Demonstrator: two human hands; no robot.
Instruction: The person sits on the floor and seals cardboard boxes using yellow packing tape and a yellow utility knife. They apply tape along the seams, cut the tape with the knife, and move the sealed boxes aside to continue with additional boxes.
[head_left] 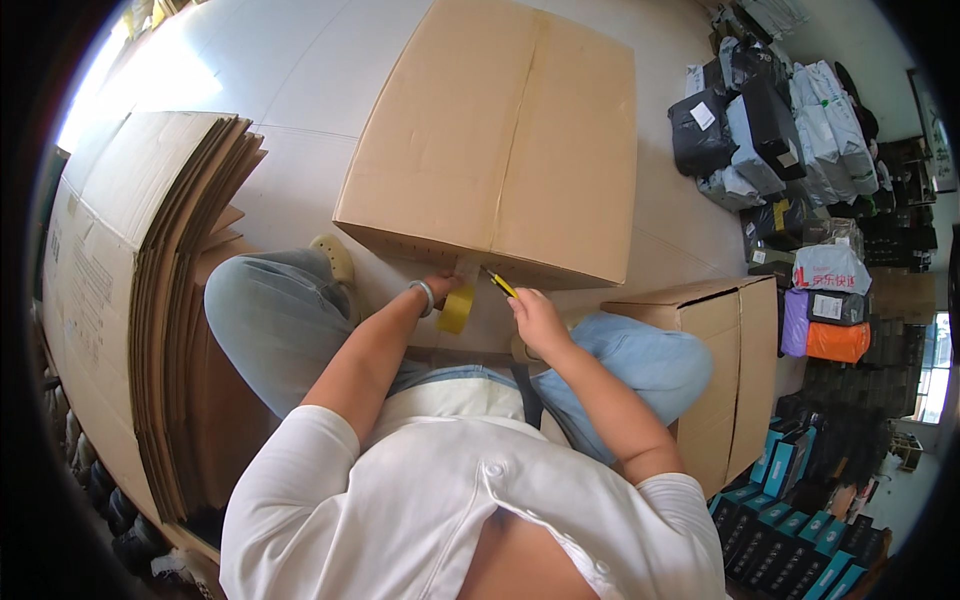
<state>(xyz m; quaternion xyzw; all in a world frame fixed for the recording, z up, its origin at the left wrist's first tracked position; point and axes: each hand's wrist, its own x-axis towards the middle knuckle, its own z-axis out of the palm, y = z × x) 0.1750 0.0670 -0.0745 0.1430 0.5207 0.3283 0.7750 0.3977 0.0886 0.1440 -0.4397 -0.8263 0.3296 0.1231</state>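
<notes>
A large brown cardboard box [430,120] lies on the floor in front of my knees, with a strip of tape along the seam of its top. At its near side, my left hand [441,287] is closed on a yellow roll of tape [456,309]. A strip of tape [468,266] runs from the roll up to the box's near edge. My right hand [540,322] grips a yellow and black utility knife [503,285], its tip close to that strip. The left fingertips are partly hidden behind the roll.
Flattened cardboard boxes [160,280] stand stacked at my left. Another brown box [715,370] is beside my right knee. Wrapped parcels [770,130] are piled at the far right, with black and blue boxes [790,530] at the near right. Shoes [120,520] line the lower left.
</notes>
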